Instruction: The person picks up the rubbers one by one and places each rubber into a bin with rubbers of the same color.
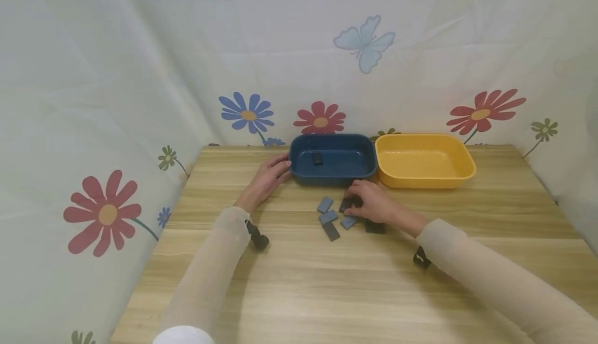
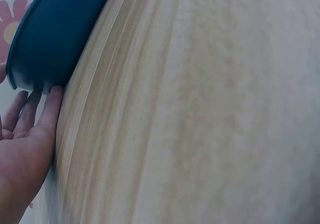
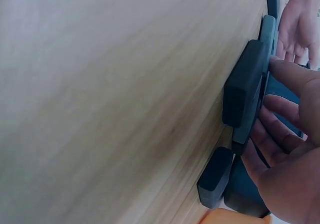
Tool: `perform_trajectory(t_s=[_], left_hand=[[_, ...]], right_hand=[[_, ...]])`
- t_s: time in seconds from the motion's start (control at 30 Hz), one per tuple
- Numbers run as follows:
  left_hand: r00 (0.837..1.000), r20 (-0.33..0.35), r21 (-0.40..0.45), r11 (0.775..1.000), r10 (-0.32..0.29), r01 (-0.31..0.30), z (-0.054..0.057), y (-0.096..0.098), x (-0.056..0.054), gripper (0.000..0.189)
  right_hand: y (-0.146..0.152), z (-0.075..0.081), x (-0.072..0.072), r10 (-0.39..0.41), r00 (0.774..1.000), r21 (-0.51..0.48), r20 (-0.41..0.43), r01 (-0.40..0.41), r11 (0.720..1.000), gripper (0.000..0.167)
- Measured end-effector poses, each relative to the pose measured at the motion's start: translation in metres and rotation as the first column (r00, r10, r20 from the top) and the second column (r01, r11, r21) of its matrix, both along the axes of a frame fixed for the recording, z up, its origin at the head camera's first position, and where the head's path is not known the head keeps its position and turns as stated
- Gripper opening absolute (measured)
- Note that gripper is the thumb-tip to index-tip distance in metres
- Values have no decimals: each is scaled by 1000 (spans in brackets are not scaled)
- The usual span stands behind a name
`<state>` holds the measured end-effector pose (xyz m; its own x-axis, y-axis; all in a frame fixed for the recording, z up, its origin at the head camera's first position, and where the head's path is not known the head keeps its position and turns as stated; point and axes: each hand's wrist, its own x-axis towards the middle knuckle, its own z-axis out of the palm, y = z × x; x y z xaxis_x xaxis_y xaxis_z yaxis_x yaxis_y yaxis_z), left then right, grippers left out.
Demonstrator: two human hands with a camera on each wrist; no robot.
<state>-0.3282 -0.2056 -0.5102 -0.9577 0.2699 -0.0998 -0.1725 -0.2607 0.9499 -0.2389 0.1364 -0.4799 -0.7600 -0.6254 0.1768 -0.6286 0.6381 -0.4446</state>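
My right hand (image 1: 374, 202) is low over the tabletop, thumb and fingers around a small black rectangular block (image 1: 345, 205); the right wrist view has other blocks partly covering the fingertips. Close by lie several blue-grey blocks (image 1: 328, 217) and a black block (image 1: 331, 231), loosely grouped. Another black block (image 1: 375, 227) lies beneath the right palm's near side. At the left end of a dark blue bin (image 1: 333, 180), my left hand (image 1: 266, 180) rests its extended fingers against the wall. Inside that bin is one black block (image 1: 317, 158).
A yellow bin (image 1: 425, 183) stands directly right of the blue one, their ends side by side. Both sit near the back of the wooden table (image 1: 299, 292). Behind hangs a pale curtain (image 1: 280, 48) printed with flowers and a butterfly. Dark wrist mounts (image 1: 257, 236) stick out below the sleeves.
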Motion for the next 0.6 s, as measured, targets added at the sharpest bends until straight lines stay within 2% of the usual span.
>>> perform_trajectory(t_s=[0.47,0.6], left_hand=[[1000,24,16,1000,16,-16,1,1,0,50],[1000,26,23,1000,14,-15,2,1,1,50]], right_hand=[[0,11,5,6,1000,18,-8,-5,1000,35],[3,15,6,30,999,-7,-17,-30,1000,35]])
